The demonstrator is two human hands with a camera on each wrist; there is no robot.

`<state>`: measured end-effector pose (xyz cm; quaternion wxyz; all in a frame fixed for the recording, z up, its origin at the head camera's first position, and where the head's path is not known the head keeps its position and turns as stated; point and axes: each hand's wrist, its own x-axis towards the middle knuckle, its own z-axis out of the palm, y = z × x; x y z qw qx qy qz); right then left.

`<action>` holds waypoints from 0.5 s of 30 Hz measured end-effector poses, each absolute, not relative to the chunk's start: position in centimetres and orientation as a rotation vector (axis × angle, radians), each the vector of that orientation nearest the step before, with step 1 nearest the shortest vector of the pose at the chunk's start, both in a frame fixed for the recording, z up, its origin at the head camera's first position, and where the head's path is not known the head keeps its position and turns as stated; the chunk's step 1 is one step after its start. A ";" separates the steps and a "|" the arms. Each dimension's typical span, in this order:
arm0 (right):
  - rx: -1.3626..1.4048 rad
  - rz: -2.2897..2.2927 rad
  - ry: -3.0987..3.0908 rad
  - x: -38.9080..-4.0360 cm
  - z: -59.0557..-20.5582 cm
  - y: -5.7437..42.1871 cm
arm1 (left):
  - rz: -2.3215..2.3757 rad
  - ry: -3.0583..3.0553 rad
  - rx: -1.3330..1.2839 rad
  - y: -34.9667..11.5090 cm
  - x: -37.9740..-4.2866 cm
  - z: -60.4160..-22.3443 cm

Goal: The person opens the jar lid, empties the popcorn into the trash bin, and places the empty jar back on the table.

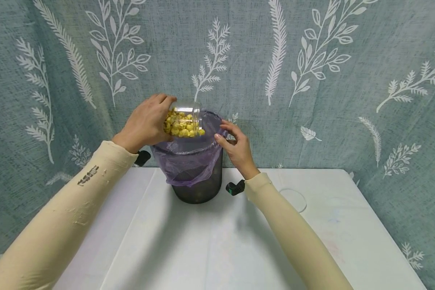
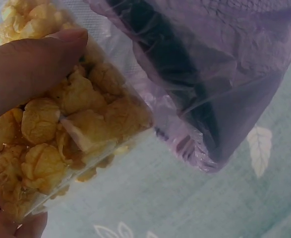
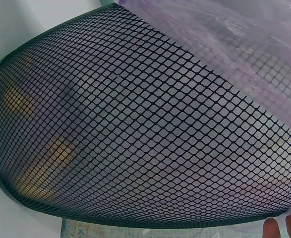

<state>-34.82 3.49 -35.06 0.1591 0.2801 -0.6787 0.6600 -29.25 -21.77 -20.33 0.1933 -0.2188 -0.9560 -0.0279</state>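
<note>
My left hand [image 1: 146,121] grips a clear jar [image 1: 189,109] of yellow popcorn [image 1: 181,125] from behind its base. Tipped onto its side, the jar points its mouth rightward over a black mesh trash can [image 1: 199,195]. In the left wrist view, the thumb [image 2: 41,64] presses along the jar's wall. A purple bag [image 1: 188,171] lines the can and folds down over its rim. My right hand [image 1: 241,153] holds the can's right rim, where the bag wraps over. Through the mesh, blurred yellow pieces [image 3: 61,148] show low in the can in the right wrist view.
The can stands near the back edge of a white table [image 1: 210,245]. To the right lies a thin clear ring [image 1: 304,201]. Behind hangs a green leaf-patterned curtain [image 1: 246,72].
</note>
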 end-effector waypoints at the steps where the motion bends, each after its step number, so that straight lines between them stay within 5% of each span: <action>1: 0.800 1.887 -1.940 -34.8 -35.0 3.5 | -0.074 -2.676 -0.618 -21.7 -29.2 -20.3; 15: 0.792 1.907 -1.939 -34.7 -34.8 3.6 | 0.009 -2.654 -0.654 -21.1 -29.1 -20.1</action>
